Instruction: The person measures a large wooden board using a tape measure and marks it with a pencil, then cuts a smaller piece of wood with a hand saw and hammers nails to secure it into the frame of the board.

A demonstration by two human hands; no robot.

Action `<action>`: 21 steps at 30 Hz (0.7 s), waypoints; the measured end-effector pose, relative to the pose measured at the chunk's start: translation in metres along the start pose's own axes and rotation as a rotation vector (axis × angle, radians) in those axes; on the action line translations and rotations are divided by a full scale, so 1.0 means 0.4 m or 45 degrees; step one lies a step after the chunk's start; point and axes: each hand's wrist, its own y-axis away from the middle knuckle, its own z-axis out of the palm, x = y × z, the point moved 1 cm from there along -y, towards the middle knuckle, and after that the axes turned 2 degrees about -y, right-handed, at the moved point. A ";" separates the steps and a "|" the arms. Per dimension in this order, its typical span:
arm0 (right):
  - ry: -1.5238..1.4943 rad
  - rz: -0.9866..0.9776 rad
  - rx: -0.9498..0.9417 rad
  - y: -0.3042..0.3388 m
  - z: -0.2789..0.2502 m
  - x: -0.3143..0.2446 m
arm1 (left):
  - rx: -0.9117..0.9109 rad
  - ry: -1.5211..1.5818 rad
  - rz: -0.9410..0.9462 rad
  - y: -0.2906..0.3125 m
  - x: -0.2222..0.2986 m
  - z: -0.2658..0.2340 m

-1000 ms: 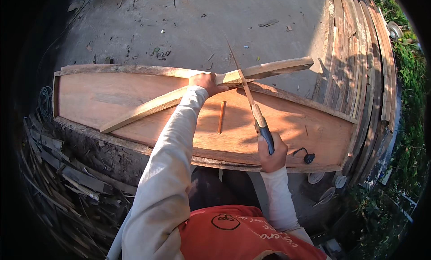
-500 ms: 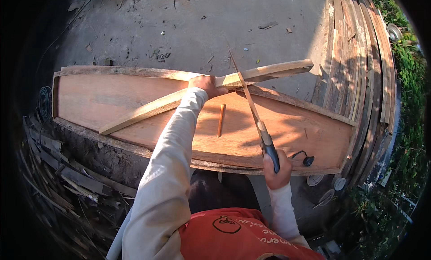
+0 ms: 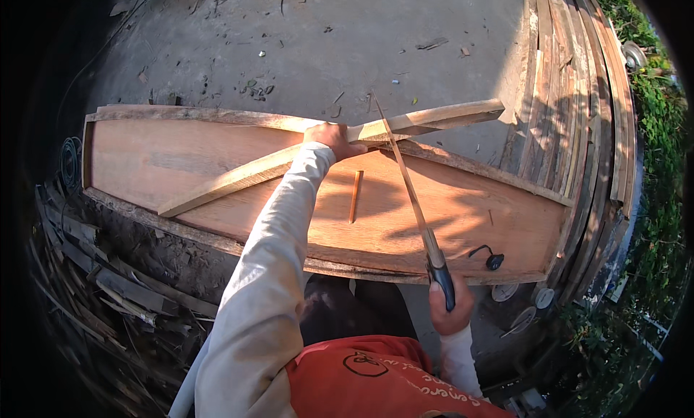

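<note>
A wooden beam (image 3: 238, 178) lies slantwise over a shallow wood-framed panel (image 3: 181, 147), its far right end jutting past the panel's far rim. My left hand (image 3: 332, 140) is closed around the beam near that rim and presses down on it. In my right hand (image 3: 450, 308) is the dark handle of a handsaw (image 3: 412, 190). The saw's blade crosses the beam just right of my left hand, its tip pointing away from me. How deep the teeth sit in the wood, I cannot tell.
On the panel lie a short orange-brown stick (image 3: 355, 197) and a small black object with a cord (image 3: 494, 261). Long planks (image 3: 549, 122) are stacked along the right. Scrap wood (image 3: 137, 291) heaps at the lower left. Debris dots the concrete floor (image 3: 347, 42) beyond.
My right hand has drawn the saw back toward me, so less blade reaches past the beam. The left hand keeps its hold, and the beam stays in place.
</note>
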 end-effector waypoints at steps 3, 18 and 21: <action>0.133 0.041 -0.027 0.208 -0.129 -0.034 | -0.036 -0.020 0.019 0.021 0.028 0.000; 0.024 0.066 -0.019 0.102 -0.051 -0.019 | -0.086 0.017 -0.029 0.011 0.005 -0.020; -0.143 -0.038 0.017 -0.242 0.144 0.021 | -0.002 0.017 -0.006 -0.002 0.008 0.000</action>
